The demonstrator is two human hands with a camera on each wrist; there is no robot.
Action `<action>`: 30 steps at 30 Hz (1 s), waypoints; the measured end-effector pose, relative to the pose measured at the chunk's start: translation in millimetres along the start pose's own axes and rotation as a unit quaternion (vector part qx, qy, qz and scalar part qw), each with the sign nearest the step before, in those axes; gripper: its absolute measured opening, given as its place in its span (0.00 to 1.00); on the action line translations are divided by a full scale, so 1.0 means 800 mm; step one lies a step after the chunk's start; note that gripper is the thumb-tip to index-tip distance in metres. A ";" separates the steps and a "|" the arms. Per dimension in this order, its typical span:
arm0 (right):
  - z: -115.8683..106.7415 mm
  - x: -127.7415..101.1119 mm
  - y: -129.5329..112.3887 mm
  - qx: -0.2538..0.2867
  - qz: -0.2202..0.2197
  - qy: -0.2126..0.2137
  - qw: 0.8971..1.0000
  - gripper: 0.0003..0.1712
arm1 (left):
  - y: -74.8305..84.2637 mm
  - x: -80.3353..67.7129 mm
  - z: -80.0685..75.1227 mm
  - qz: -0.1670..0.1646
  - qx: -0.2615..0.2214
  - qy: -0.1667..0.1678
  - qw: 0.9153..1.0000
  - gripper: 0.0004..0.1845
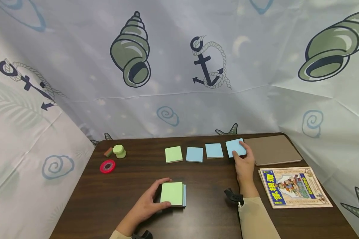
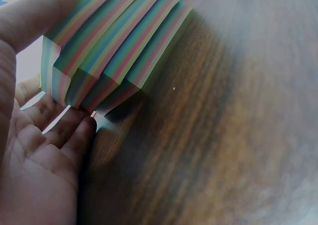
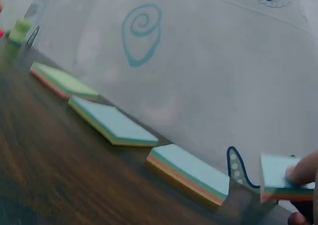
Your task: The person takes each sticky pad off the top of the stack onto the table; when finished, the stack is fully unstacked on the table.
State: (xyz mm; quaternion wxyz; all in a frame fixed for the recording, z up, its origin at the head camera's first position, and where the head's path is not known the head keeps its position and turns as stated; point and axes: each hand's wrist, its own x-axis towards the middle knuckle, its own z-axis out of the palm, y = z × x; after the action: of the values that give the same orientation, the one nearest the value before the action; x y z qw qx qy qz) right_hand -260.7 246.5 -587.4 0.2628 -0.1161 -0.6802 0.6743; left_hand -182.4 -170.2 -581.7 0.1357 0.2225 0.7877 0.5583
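Two hands on one dark wood tabletop (image 1: 131, 186). The largest piece of the work is the sticky-note stack (image 1: 173, 194) near the front edge, centre: green top sheet, blue pad showing along its right side, and the left wrist view shows several pads fanned stepwise, with striped multicolour edges. It is roughly square, so no clear long axis; sides run about parallel to the table edges. The left hand (image 1: 146, 204) grips it from the left, with the thumb on the near edge and fingers curled over the far edge. Smaller: the blue pad (image 1: 235, 148) near the back edge, right of centre, rotated slightly off the row line, with striped layers under the blue top. The right hand (image 1: 244, 163) pinches it, the pad sitting at the fingertips on the far side of the hand. It ends a row along the back edge: green pad (image 1: 173, 154), then two blue pads (image 1: 194, 154), (image 1: 214, 150), none touching.
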 end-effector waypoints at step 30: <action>0.015 -0.007 -0.001 -0.437 0.004 -0.102 0.894 0.36 | -0.005 -0.004 0.000 -0.005 -0.006 0.004 1.000 0.47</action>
State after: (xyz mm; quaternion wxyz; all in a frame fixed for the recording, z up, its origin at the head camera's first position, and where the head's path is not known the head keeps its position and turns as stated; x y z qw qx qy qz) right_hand -262.1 233.6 -587.6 0.1116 -0.1524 -0.9290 0.3182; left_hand -180.4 -172.9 -585.6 0.1365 0.2150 0.7859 0.5635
